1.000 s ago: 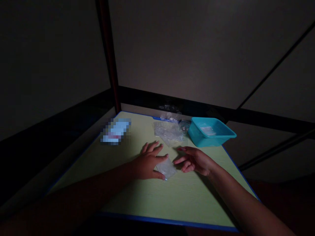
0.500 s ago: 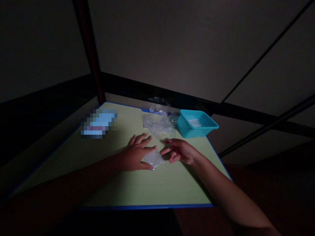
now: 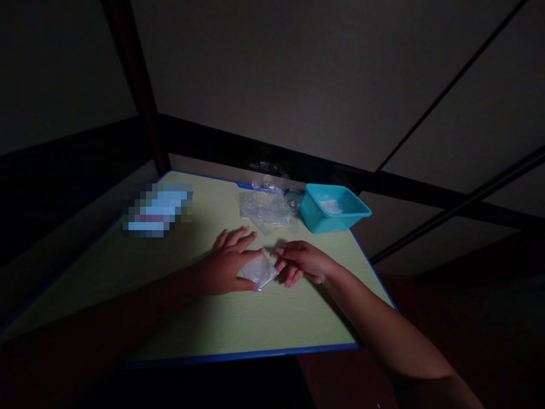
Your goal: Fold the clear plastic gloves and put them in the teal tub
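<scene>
A small, flat, clear plastic bag (image 3: 258,269) lies on the table between my hands. My left hand (image 3: 223,267) rests on the tabletop with its fingers spread. Its thumb and forefinger touch the bag's near and far edges. At the bag's right side, my right hand (image 3: 302,261) has its thumb and forefinger pinched together at the edge, and the other fingers are curled. The exact grip point is dim and partly covered by the fingers.
Behind my hands lies a loose heap of clear plastic bags (image 3: 266,210). A turquoise basket (image 3: 319,218) with white pieces inside stands at the back right. A blurred-out bluish item (image 3: 159,210) is at the left. The pale table (image 3: 247,324) has a blue edge, and walls rise behind it.
My right thumb and forefinger have closed together at the bag's edge. My left hand keeps its place on the bag. The whole view has shifted slightly.
</scene>
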### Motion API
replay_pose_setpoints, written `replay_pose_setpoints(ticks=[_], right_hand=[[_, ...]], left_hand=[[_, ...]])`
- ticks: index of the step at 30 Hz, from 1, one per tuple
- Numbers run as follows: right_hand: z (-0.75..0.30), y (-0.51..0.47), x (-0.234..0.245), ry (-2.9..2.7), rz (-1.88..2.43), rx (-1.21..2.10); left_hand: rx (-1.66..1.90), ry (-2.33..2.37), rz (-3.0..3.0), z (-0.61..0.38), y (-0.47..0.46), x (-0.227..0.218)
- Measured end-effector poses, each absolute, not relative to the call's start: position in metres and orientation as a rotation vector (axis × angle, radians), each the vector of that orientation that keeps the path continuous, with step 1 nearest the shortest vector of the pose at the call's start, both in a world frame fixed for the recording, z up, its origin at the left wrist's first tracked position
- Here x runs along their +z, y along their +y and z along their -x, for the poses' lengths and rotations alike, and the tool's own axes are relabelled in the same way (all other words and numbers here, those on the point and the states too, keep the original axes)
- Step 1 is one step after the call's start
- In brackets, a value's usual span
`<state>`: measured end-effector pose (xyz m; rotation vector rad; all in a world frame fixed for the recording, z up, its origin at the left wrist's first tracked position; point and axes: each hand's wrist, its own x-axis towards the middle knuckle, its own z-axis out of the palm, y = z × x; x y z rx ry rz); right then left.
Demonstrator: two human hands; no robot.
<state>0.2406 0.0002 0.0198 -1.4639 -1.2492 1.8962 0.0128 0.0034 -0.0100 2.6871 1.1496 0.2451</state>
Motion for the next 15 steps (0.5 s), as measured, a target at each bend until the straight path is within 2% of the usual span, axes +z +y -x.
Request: replay_pose_setpoints(ticks=[15], right_hand=[[-0.23,-0.006,0.008,-1.414,1.515,1.935]], left_hand=[[0.376,1.121,-2.692,-0.012,0.005,-0.02]])
